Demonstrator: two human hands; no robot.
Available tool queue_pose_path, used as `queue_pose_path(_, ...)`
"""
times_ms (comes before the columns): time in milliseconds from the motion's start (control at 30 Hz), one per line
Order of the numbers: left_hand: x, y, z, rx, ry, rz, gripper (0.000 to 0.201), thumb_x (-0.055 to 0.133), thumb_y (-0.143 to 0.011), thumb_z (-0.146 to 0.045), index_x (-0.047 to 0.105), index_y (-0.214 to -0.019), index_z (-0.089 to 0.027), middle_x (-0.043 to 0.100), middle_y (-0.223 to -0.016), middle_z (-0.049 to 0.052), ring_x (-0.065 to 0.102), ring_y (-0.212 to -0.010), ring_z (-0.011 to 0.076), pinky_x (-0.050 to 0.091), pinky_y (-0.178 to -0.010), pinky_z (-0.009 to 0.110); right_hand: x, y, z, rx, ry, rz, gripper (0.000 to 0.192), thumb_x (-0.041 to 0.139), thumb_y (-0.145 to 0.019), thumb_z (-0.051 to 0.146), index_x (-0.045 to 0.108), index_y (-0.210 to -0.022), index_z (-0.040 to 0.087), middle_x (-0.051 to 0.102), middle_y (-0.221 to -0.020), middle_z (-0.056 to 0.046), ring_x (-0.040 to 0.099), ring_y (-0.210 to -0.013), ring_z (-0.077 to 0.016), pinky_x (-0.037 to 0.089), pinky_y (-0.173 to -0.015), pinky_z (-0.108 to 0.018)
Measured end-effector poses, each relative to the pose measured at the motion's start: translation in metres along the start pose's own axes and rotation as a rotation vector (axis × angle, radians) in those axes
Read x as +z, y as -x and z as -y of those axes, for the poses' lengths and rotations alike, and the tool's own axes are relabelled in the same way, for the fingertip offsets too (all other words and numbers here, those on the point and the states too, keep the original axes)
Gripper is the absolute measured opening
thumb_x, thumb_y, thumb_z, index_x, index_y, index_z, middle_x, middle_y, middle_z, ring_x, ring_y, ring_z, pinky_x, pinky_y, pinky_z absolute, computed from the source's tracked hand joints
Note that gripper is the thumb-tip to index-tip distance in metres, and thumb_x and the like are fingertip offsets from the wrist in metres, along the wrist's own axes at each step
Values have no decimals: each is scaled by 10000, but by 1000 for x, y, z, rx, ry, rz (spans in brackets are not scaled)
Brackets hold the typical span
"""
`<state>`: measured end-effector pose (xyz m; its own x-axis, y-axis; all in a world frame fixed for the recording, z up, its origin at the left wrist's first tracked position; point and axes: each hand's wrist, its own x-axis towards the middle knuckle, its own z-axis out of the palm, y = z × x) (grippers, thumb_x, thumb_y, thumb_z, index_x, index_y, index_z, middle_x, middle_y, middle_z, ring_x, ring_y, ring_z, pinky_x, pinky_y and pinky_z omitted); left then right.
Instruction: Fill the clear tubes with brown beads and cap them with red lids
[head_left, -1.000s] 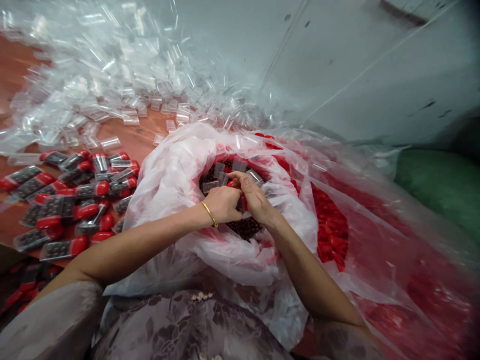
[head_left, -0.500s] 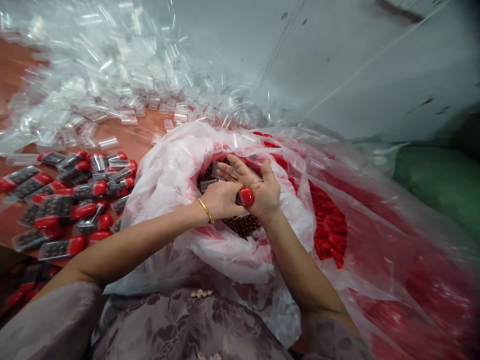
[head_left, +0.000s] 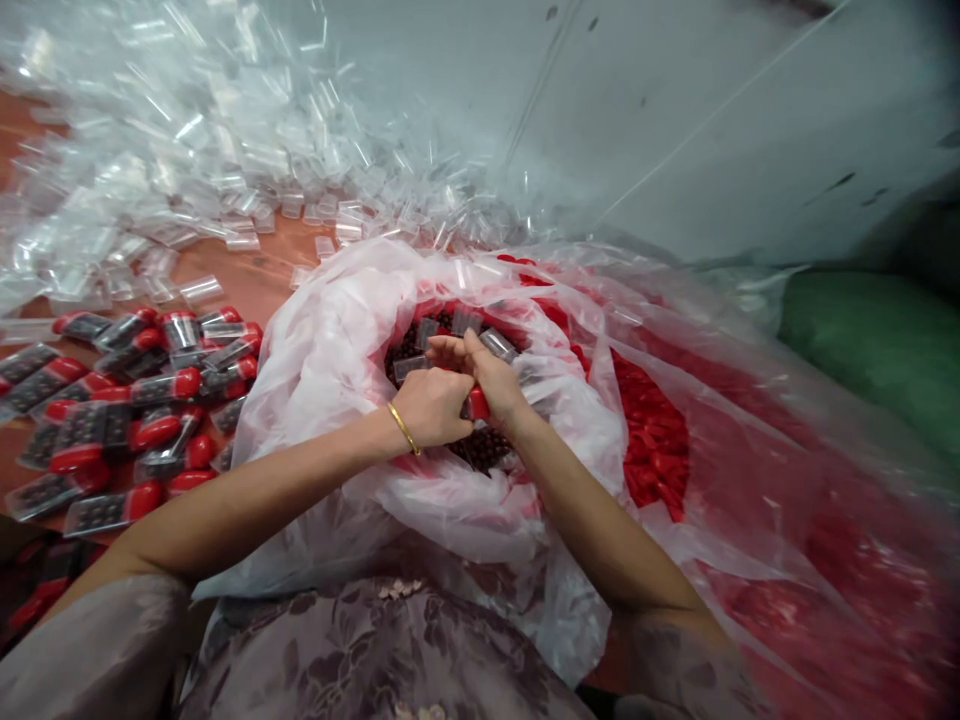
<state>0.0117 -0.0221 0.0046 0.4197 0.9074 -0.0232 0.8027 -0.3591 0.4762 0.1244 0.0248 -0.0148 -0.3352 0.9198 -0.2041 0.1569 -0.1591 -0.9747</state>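
Observation:
My left hand (head_left: 435, 405), with a gold bangle at the wrist, is closed around a small plastic container whose red cap (head_left: 477, 403) pokes out on the right. The container's body is hidden in the fist. My right hand (head_left: 491, 378) is curled over from the right, its palm against the cap and its fingers bent across the top of my left hand. Below both hands an opened plastic bag (head_left: 315, 330) holds dark brown beads (head_left: 484, 450). Several clear empty containers (head_left: 497, 345) lie on the beads.
Filled containers with red caps (head_left: 165, 385) lie heaped on the orange table (head_left: 259, 262) at left. A big pile of clear empty containers (head_left: 225, 130) spreads behind, against the pale wall (head_left: 675, 120). Red caps (head_left: 651, 440) fill a clear bag at right, near a green sack (head_left: 862, 350).
My right hand, with its fingers spread before, has curled in over the cap and my left hand. The view has shifted slightly; more empty containers on the beads are now visible.

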Motion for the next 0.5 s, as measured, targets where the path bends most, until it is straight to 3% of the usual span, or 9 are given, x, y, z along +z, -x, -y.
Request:
queue_pose_path(167,3,0,2,10,-38,31,303,538,-694,-277,684,-915,-129,694,-838,129,667,-859,293,527,-719,370,2,2,-3,45,42,48,596,273,-892,611,612,-1148,194,661,-1101,-74,617,-1007,-181,461,-951,-338)
queue_pose_path(333,1,-3,3,4,-74,46,288,538,-681,-267,691,-883,-132,693,-811,132,673,-823,301,519,-699,373,4,1,-8,-218,194,-150,654,292,-840,699,619,-1144,221,632,-1139,-53,562,-1076,-185,426,-972,-332)
queue_pose_path(500,-2,-8,1,-43,73,-100,193,585,-681,-298,664,-793,-162,677,-734,57,649,-732,210,484,-659,285,-2,-7,4,-219,9,-121,902,-43,-821,717,618,-1144,196,665,-1072,-88,620,-968,-201,495,-821,-337)
